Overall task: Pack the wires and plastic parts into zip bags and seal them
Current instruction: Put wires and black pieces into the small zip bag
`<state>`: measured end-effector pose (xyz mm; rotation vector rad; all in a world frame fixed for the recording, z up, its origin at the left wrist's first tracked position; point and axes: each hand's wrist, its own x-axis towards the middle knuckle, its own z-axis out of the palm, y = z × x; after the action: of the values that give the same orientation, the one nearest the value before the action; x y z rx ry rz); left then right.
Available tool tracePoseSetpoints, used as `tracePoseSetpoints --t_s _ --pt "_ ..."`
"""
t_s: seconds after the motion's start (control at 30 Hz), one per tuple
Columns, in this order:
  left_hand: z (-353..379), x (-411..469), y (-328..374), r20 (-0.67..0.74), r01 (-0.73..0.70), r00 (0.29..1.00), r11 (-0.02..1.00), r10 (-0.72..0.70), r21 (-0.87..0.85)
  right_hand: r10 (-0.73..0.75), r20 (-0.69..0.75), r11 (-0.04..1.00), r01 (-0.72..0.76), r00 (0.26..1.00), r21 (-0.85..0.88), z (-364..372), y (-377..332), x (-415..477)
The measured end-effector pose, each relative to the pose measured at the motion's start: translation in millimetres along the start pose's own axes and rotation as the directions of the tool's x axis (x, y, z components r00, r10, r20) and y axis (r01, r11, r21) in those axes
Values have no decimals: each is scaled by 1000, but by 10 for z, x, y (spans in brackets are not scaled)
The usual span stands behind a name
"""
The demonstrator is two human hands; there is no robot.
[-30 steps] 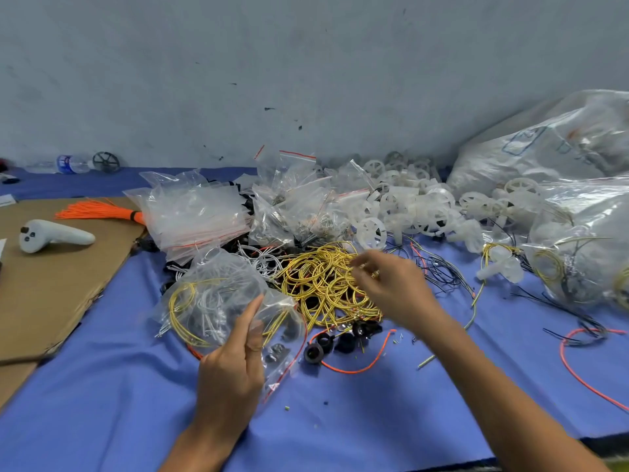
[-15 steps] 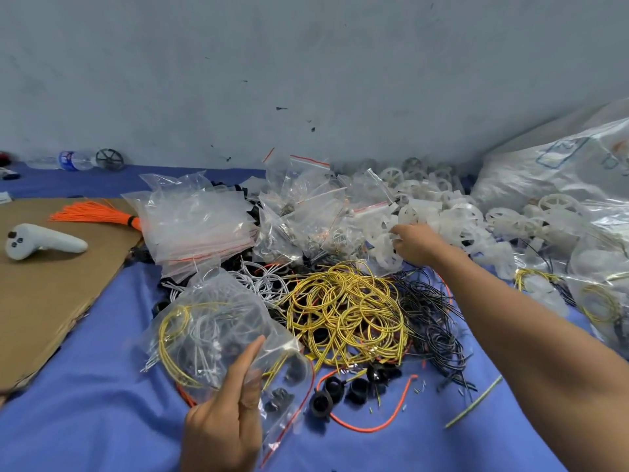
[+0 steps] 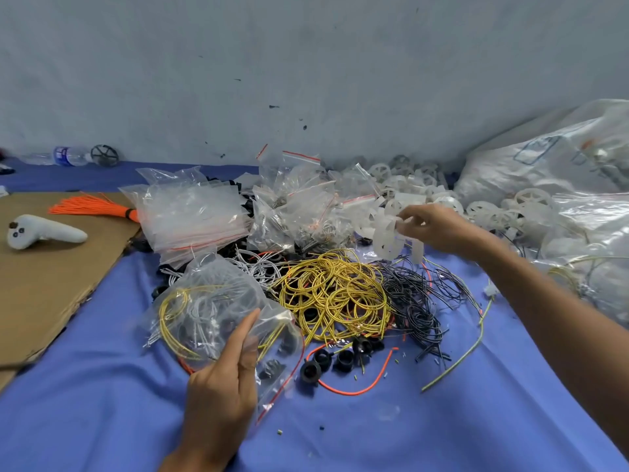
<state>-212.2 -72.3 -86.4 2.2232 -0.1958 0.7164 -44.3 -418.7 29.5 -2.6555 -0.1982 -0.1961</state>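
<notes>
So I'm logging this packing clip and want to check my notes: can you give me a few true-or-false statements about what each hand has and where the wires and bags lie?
1. The left hand holds a zip bag with yellow and white wires inside. True.
2. The right hand is pulling a loop from the yellow wire pile. False: it holds a white plastic wheel part above the wires.
3. The black wires lie to the right of the yellow pile. True.
4. The white controller lies on the blue cloth. False: it lies on the brown cardboard.
5. The bundle of orange wires is inside the held bag. False: it lies on the cardboard, beside the stack of empty zip bags.
</notes>
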Motion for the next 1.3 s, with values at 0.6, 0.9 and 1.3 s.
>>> tracePoseSetpoints --t_s 0.6,0.9,1.3 --pt "-42 -22 17 23 -90 996 995 91 -43 -29 631 786 -373 775 494 848 -1166 -1445" --pt "-59 -14 19 -11 -123 992 992 123 -28 -160 492 700 -253 856 668 1049 -1527 -1527" --pt "-56 -35 -23 -38 -144 989 988 142 -48 -108 538 597 -379 836 708 1124 -1767 -1465"
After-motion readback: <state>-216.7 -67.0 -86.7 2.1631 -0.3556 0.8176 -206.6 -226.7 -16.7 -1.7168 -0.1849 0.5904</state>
